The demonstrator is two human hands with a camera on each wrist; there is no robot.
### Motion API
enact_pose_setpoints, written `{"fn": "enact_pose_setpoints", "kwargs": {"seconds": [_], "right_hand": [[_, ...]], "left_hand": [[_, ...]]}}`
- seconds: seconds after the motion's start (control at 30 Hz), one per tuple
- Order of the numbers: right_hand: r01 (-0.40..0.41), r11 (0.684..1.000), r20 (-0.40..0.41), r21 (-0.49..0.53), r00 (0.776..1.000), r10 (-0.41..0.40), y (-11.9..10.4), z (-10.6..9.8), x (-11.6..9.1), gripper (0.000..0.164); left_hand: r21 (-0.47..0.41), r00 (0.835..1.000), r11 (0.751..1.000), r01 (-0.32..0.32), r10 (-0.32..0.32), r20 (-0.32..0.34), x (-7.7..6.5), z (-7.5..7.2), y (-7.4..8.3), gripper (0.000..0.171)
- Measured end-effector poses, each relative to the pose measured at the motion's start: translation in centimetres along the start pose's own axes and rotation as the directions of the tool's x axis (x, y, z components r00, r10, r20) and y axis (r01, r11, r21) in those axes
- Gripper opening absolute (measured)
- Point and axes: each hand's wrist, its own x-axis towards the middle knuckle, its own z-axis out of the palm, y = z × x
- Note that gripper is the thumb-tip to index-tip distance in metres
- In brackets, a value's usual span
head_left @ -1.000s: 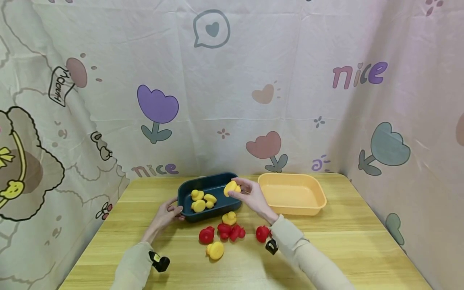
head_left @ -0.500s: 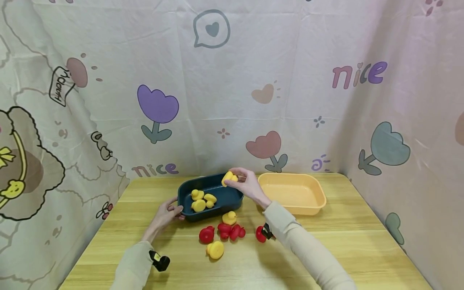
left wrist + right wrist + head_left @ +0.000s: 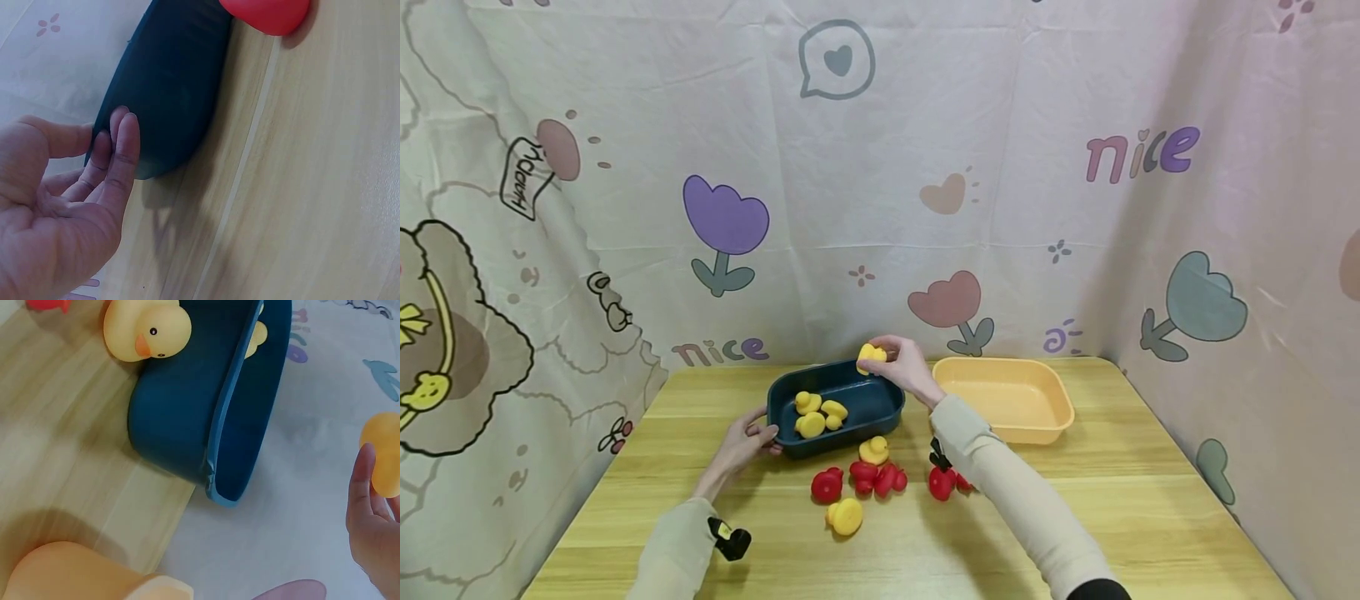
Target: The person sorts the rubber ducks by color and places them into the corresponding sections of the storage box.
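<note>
A dark blue tray [image 3: 868, 407] stands at the back of the table with several yellow rubber ducks [image 3: 810, 425] in its left part. My left hand [image 3: 743, 446] grips the tray's left end, thumb at the rim and fingers against the outer wall in the left wrist view [image 3: 81, 181]. Above the tray's far right corner, my right hand [image 3: 908, 368] pinches a yellow rubber duck [image 3: 869, 357] between thumb and fingers. In the right wrist view that duck [image 3: 382, 453] is partly cut off by the frame's edge.
A light orange tray [image 3: 1007, 400] stands right of the blue one. In front lie red rubber ducks [image 3: 827, 485], some under my right forearm, and two yellow ducks [image 3: 846, 517]. A printed cloth [image 3: 865, 208] hangs behind the table.
My right hand has moved up and slightly left with the yellow duck, toward the blue tray's far edge. My left hand stays on the tray, whose right end has shifted slightly.
</note>
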Motion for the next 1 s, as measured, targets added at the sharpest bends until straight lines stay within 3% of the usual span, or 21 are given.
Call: {"fn": "enact_pose_setpoints", "kwargs": {"seconds": [0.43, 1.0], "right_hand": [[-0.058, 0.998, 0.033, -0.019, 0.998, 0.058, 0.8, 1.4, 2.0, 0.043], [-0.112, 0.984, 0.036, -0.138, 0.992, 0.118, 1.6, 3.6, 3.0, 0.039]], "left_hand": [[0.007, 1.0, 1.0, 0.006, -0.006, 0.01, -0.1, 0.0, 0.1, 0.066], [0.013, 1.0, 1.0, -0.005, 0.005, 0.003, 0.0, 0.1, 0.1, 0.063]]}}
